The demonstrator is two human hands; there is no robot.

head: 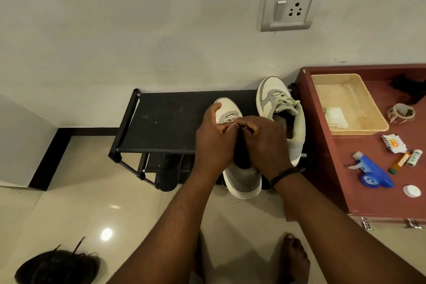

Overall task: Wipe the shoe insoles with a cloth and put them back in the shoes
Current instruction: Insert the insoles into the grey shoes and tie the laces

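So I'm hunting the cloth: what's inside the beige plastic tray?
Inside the beige plastic tray, a crumpled white cloth lies beside small dark debris. Whatever lies beneath the cloth is hidden.

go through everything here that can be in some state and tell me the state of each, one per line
Near sneaker: on the rack, both hands at its opening.
Far sneaker: upright, laced.
Left hand: gripping the near sneaker.
Right hand: fingers curled at its tongue.
Tray: holds crumpled cloth.
Spray bottle: lying down.
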